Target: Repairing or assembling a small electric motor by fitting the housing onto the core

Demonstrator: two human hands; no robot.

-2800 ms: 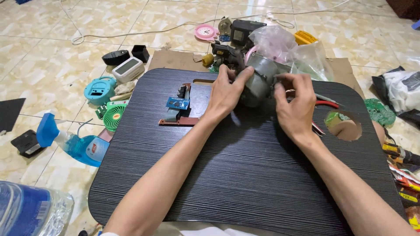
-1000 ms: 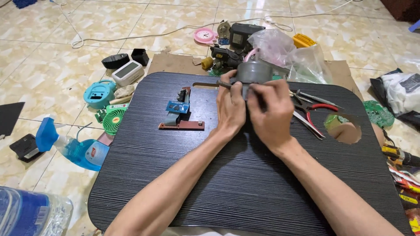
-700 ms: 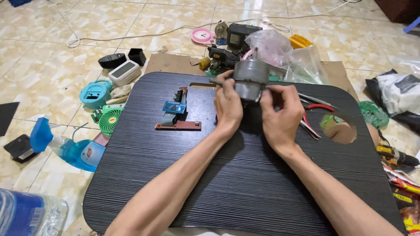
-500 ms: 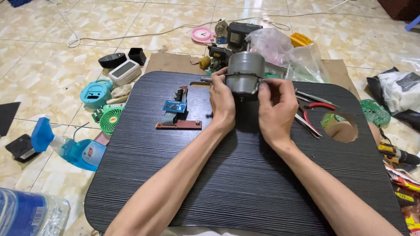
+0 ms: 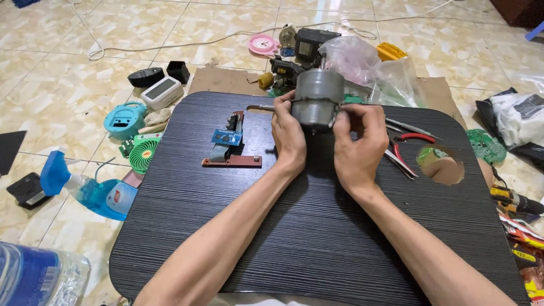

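A grey cylindrical electric motor is held upright above the far middle of a black wood-grain tabletop. My left hand grips its left side and my right hand grips its right side, thumbs toward the housing. A thin metal rod sticks out to the left by my left fingers. A brown circuit board with a blue part lies flat on the table to the left of my hands.
Red-handled pliers and tweezers lie right of my hands, near a round hole in the tabletop. Plastic bags and dark parts crowd the far edge. A blue spray bottle, green fan and small clocks lie on the tiled floor at left.
Both hands have drawn together on the motor and lifted it from lying tilted on the table to standing upright, slightly farther from me.
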